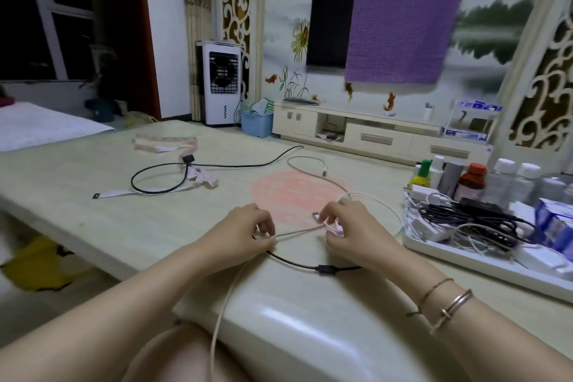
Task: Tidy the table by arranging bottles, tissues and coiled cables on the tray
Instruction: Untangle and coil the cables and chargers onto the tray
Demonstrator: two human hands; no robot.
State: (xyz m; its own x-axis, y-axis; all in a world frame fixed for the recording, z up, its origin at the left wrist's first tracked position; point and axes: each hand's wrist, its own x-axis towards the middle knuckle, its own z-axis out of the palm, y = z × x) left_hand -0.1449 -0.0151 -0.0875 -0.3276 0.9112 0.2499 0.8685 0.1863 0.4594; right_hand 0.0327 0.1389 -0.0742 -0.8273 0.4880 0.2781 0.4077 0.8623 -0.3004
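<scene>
Lying loose toward the far left of the surface (155,226), a black cable (161,178) and a tape measure (164,144) wait uncoiled. Near the front edge the left hand (245,231) pinches a white cable (297,231) taut while the right hand (347,228) curls round its gathered loops, likely to keep the coil from springing open. Along the right edge the tray (483,263) already holds coiled cables, bottles (471,183) and tissues (555,220).

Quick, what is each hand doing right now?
Left hand: pinching the white cable.
Right hand: pinching the same white cable near its plug end.
</scene>
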